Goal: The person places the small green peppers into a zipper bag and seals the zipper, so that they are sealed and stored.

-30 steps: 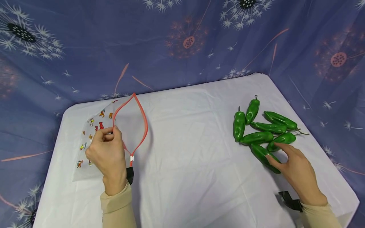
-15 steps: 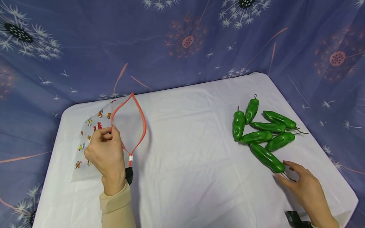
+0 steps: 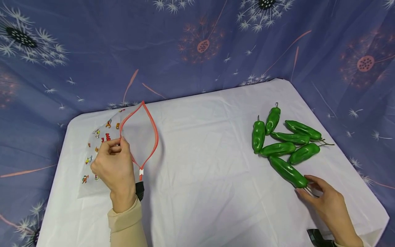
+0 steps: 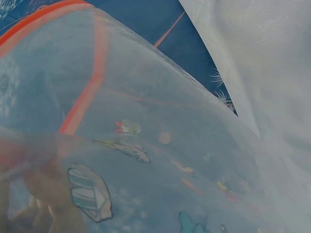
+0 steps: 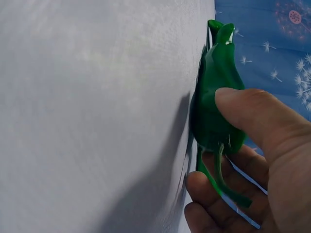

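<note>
At the near right of the surface [image 3: 200, 161], we see the pepper [image 3: 288, 172] lying aslant, its stem [image 3: 312, 193] toward us. Our right hand [image 3: 331, 202] grips it at that stem end; in the right wrist view the thumb presses on the green side and the curled fingers lie beyond the stem. Just past its far tip lie six more peppers [image 3: 277, 149] in a loose cluster, some touching one another; whether the tip touches the nearest of them, we cannot tell.

Well apart, at the left, our left hand [image 3: 115, 166] pinches the orange trim [image 3: 155, 133] of a clear bag [image 3: 92, 168] between thumb and forefinger. The bag's mouth gapes toward the right, and a white slider [image 3: 141, 172] sits at the near end of the trim. Small coloured prints dot the film, through which the left wrist view shows fingers, blurred. We wear beige sleeves [image 3: 126, 223]. Behind the white-covered surface hangs a blue cloth [image 3: 185, 79] with a dandelion pattern.
</note>
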`<action>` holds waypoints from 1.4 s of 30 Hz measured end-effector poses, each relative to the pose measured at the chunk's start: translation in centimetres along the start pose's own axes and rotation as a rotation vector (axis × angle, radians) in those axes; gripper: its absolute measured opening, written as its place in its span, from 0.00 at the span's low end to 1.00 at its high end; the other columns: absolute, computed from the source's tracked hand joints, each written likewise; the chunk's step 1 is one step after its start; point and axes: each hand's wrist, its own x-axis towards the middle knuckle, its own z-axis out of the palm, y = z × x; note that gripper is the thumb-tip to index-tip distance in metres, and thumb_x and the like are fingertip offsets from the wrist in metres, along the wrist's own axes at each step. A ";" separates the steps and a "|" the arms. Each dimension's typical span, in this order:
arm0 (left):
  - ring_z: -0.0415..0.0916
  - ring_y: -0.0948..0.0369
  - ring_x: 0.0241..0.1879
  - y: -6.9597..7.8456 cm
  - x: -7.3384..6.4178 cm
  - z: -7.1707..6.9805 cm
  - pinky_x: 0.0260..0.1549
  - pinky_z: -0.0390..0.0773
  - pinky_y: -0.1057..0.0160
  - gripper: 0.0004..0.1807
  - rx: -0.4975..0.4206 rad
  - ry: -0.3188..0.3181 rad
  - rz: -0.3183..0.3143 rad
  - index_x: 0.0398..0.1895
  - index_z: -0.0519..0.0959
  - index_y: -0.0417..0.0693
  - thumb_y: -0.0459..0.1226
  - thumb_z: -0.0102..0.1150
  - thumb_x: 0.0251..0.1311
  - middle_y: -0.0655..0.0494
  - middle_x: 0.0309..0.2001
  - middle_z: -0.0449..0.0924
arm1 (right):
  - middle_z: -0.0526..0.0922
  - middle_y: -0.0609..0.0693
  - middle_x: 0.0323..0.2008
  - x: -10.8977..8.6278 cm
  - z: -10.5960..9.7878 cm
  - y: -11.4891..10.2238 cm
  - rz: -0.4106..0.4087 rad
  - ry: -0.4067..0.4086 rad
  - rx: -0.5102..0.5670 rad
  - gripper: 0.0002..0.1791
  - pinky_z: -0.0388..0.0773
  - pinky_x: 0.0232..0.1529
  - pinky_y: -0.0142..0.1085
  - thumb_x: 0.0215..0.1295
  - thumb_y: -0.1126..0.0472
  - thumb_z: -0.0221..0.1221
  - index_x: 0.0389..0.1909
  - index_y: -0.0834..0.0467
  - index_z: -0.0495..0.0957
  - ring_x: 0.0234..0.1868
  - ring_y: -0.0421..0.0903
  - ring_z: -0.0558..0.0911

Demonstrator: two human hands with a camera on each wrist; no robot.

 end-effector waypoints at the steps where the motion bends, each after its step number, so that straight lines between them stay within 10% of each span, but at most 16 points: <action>1: 0.63 0.88 0.18 0.0 0.0 0.0 0.30 0.65 0.77 0.08 0.000 0.001 0.000 0.30 0.88 0.37 0.33 0.65 0.62 0.45 0.20 0.84 | 0.83 0.71 0.47 0.0 0.0 0.0 0.010 -0.005 0.002 0.34 0.74 0.42 0.64 0.63 0.53 0.73 0.64 0.67 0.75 0.50 0.70 0.81; 16: 0.63 0.87 0.18 -0.2 0.1 0.0 0.28 0.65 0.76 0.08 -0.006 -0.001 0.006 0.29 0.88 0.37 0.33 0.65 0.62 0.45 0.20 0.84 | 0.85 0.67 0.45 0.2 0.2 -0.2 0.027 0.007 0.026 0.30 0.74 0.44 0.62 0.65 0.56 0.72 0.62 0.68 0.76 0.50 0.68 0.83; 20: 0.63 0.87 0.18 -0.1 0.1 0.0 0.28 0.65 0.76 0.08 -0.006 -0.005 0.003 0.29 0.88 0.36 0.33 0.65 0.62 0.45 0.20 0.84 | 0.85 0.69 0.45 0.1 0.1 -0.1 0.022 0.019 0.027 0.30 0.79 0.43 0.36 0.63 0.58 0.73 0.61 0.68 0.77 0.47 0.67 0.86; 24: 0.63 0.87 0.18 -0.1 0.1 -0.1 0.28 0.65 0.75 0.08 -0.007 -0.007 0.002 0.30 0.88 0.36 0.33 0.65 0.62 0.45 0.20 0.84 | 0.86 0.69 0.44 0.2 -0.2 -0.1 0.012 0.039 0.027 0.29 0.64 0.31 0.13 0.60 0.58 0.75 0.60 0.66 0.78 0.36 0.38 0.87; 28: 0.64 0.86 0.18 -0.1 0.1 -0.1 0.27 0.66 0.75 0.08 -0.011 -0.008 0.002 0.30 0.88 0.36 0.33 0.65 0.62 0.45 0.20 0.84 | 0.86 0.71 0.45 0.2 -0.8 -0.3 0.008 0.066 0.056 0.29 0.66 0.30 0.12 0.60 0.58 0.75 0.60 0.65 0.79 0.32 0.13 0.69; 34: 0.63 0.86 0.17 -0.1 0.2 -0.1 0.27 0.66 0.74 0.08 -0.013 -0.005 0.002 0.30 0.88 0.37 0.33 0.65 0.63 0.45 0.20 0.84 | 0.84 0.74 0.47 0.8 -2.1 -1.1 -0.016 0.087 0.104 0.29 0.71 0.27 0.16 0.62 0.60 0.74 0.62 0.66 0.77 0.33 0.09 0.68; 42: 0.63 0.86 0.17 -0.2 0.2 -0.2 0.27 0.67 0.73 0.08 -0.018 -0.005 0.008 0.30 0.88 0.36 0.33 0.65 0.63 0.44 0.20 0.83 | 0.82 0.29 0.37 3.2 -3.9 -4.0 -0.112 0.150 0.118 0.29 0.70 0.30 0.14 0.58 0.62 0.76 0.61 0.63 0.80 0.35 0.08 0.71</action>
